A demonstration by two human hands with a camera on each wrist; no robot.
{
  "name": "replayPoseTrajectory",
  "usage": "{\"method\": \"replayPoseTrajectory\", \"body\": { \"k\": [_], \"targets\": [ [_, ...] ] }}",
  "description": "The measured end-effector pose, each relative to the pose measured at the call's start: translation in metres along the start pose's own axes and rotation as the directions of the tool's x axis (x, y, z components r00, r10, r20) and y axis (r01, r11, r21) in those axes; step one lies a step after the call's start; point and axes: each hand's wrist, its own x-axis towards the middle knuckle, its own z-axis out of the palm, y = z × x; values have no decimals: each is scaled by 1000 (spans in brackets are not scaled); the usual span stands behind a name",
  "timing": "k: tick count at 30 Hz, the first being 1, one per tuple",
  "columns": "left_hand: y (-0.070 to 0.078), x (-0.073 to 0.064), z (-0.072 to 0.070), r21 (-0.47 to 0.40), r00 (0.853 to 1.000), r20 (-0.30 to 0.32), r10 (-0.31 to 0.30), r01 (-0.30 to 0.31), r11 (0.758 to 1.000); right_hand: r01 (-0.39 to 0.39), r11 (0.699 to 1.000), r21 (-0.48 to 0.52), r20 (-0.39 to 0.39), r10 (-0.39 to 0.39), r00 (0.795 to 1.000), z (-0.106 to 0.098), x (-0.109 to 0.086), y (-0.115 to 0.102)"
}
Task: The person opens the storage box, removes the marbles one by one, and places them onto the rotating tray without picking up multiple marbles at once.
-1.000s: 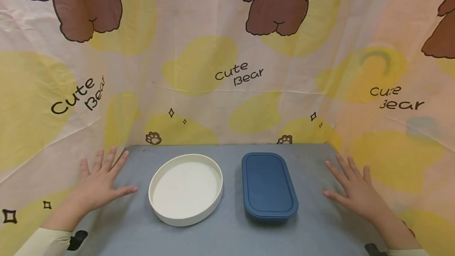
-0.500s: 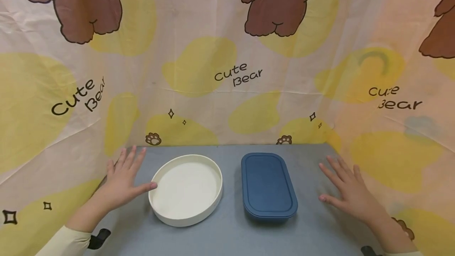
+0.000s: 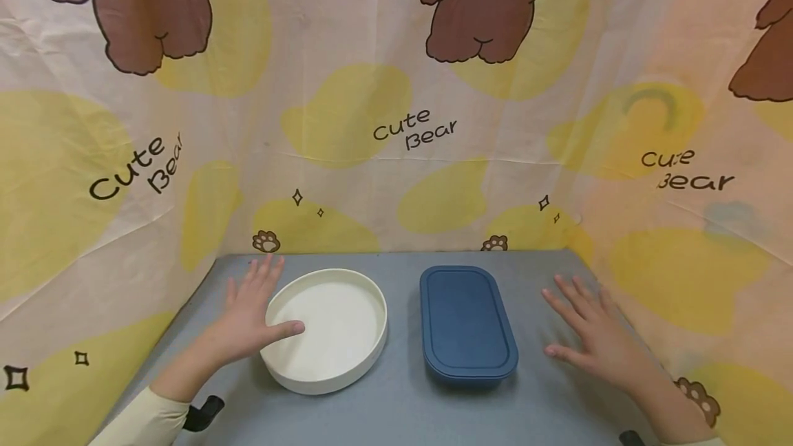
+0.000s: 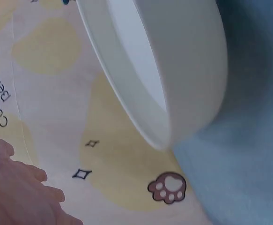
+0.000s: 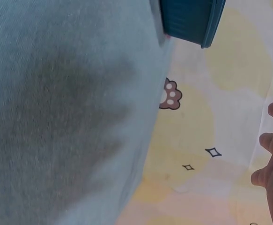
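Note:
A round white shallow dish [image 3: 328, 325] with a low upright wall sits left of centre on the grey-blue table; its side [image 4: 188, 70] looms large in the left wrist view. My left hand [image 3: 250, 319] is at the dish's left edge, fingers spread, its thumb over the rim from this angle; whether it touches cannot be told. To the right of the dish lies a blue rectangular box with a rounded lid [image 3: 467, 322], its corner [image 5: 188, 21] showing in the right wrist view. My right hand [image 3: 595, 336] hovers right of the box, fingers spread, apart from it and holding nothing.
A grey-blue cloth covers the table [image 3: 403, 411]. Printed curtains [image 3: 347, 122] with bears and yellow patches enclose the back and both sides. Dark straps [image 3: 204, 413] sit at the wrists, below pale sleeves [image 3: 139, 422].
My left hand has moved right, from beside the dish to its left rim. The right hand has drifted slightly left toward the blue box. Dish and box stay put.

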Motion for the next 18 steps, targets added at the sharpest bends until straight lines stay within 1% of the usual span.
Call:
{"method": "replayPoseTrajectory", "body": {
  "k": [2,4,8,13,18],
  "targets": [
    [4,1,4,-6,1000,4,10,-10,1000,7,1000,15,-10,-7,1000,1,1,-2],
    [9,3,8,6,1000,11,20,-21,1000,9,1000,24,-13,-9,1000,1,3,-5],
    [21,6,14,26,999,22,43,-44,999,6,999,38,1,-6,1000,1,6,-11],
    [40,11,22,-30,998,36,52,-51,998,25,999,48,-5,-25,1000,1,12,-20],
    [58,15,38,-61,997,43,67,-64,996,57,998,28,0,-57,998,-1,17,-28]
  ]
}}
